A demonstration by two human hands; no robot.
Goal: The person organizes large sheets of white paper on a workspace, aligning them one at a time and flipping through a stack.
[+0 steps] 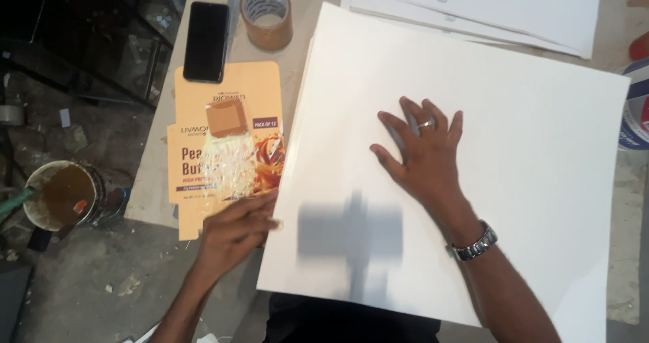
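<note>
A large white rectangular paperboard sheet (514, 181) lies on top of a stack of like sheets on the desk (307, 39), and it serves as the landmark here. The right hand (422, 154) rests flat on the middle of that sheet, fingers (412, 116) spread and pressing down, gripping nothing. The left hand (233, 228) sits at the sheet's left edge near its lower corner, fingers bent toward the edge; whether they pinch the edge I cannot tell.

As I judge it, the top sheet is pinned in place and its edge just being taken up, so the lifting or shifting of it seems barely begun; nothing on the sheet is marked, cut or folded yet.

The sheet lies skewed on the desk: its long axis runs from the upper left down to the lower right, with one corner pointing up toward the brown roll of packing tape (268, 15).

Left of the sheet lies a flattened orange printed carton blank (226, 147) with a black phone (206, 41) at its top end
</note>
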